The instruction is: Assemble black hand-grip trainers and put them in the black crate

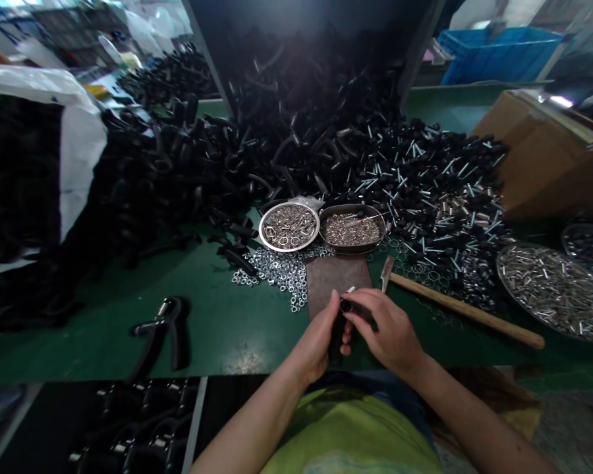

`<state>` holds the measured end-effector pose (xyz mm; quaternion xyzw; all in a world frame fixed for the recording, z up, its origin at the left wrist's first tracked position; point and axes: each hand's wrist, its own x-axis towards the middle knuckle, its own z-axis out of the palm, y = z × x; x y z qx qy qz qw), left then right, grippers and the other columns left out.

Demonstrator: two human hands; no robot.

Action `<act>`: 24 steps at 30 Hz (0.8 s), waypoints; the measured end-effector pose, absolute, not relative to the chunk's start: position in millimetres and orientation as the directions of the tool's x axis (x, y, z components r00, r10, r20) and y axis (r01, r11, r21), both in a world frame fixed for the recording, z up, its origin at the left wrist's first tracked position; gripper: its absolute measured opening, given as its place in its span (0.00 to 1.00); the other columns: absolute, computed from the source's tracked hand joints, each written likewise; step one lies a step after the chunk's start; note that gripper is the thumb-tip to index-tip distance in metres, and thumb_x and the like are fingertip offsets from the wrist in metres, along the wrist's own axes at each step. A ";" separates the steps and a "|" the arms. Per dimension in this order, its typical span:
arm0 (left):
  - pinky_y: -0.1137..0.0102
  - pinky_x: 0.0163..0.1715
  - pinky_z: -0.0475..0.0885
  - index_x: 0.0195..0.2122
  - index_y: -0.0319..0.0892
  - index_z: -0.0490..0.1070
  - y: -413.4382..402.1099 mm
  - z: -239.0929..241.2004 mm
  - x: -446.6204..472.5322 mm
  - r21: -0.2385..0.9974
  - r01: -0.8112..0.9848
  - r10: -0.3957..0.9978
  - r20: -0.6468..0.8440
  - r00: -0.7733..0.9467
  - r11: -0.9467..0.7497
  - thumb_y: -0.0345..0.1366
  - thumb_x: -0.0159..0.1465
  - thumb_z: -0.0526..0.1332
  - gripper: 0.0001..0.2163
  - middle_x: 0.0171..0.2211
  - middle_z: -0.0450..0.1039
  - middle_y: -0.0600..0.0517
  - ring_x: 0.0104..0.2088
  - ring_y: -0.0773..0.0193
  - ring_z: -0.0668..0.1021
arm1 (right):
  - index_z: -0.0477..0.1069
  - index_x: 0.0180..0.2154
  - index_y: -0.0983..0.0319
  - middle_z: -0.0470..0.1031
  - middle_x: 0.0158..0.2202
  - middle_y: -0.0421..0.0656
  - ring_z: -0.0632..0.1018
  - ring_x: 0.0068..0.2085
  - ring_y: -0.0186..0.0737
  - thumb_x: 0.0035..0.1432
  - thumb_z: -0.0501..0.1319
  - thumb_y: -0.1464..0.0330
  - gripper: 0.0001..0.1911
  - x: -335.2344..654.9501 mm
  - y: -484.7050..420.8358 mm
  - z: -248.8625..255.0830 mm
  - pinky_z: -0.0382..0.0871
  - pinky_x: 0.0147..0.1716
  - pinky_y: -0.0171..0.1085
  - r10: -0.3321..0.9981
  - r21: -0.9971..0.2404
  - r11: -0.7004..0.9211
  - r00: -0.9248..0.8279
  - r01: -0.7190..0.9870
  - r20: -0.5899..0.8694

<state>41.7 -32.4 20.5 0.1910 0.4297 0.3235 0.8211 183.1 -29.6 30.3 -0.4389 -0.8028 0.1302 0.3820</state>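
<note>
My left hand (316, 345) is closed around a black plastic handle (335, 343), close to the front edge of the bench. Fingers of my right hand (394, 329) pinch a second black piece (366, 312) against the handle's upper end. A bit of silvery spring (350, 289) shows there; my fingers hide how the parts join. Just beyond my hands lies a dark flat plate (333, 276). To the left on the bench rests an assembled black hand grip strengthener (175, 329) with a coil spring at its top.
Loose nuts (281, 270) lie beyond the plate, below a bowl of small metal parts (289, 227) and an oval tin (353, 247). A hammer (464, 309) lies right. Heaped black handles (178, 158), screw knobs (425, 171), a pin tray (553, 289) and a cardboard box (548, 158) surround the bench.
</note>
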 end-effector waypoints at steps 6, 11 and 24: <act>0.80 0.16 0.50 0.30 0.41 0.61 -35.4 23.5 40.4 0.760 -0.214 0.774 -0.526 0.354 0.614 0.56 0.59 0.55 0.20 0.23 0.54 0.58 0.21 0.74 0.58 | 0.62 0.49 0.60 0.75 0.43 0.46 0.75 0.47 0.38 0.57 0.56 0.78 0.18 178.8 -34.6 25.3 0.70 0.47 0.39 0.783 -0.573 0.613 -0.317 0.544 0.535; 0.79 0.15 0.44 0.32 0.40 0.63 -35.6 20.4 31.9 0.697 -0.145 0.677 -0.589 0.442 0.702 0.55 0.58 0.56 0.20 0.21 0.53 0.59 0.18 0.76 0.54 | 0.70 0.41 0.59 0.77 0.37 0.42 0.78 0.39 0.36 0.58 0.57 0.72 0.09 210.7 -15.1 35.1 0.71 0.40 0.35 0.899 -0.680 0.436 -0.326 0.590 0.294; 0.78 0.16 0.56 0.30 0.38 0.66 -21.0 12.3 24.0 0.421 -0.605 0.703 -0.613 0.359 0.676 0.59 0.59 0.52 0.24 0.22 0.63 0.54 0.19 0.73 0.63 | 0.69 0.47 0.62 0.72 0.42 0.49 0.73 0.42 0.44 0.55 0.51 0.78 0.19 305.9 59.8 21.0 0.66 0.33 0.38 0.973 0.062 0.227 -0.228 0.972 0.017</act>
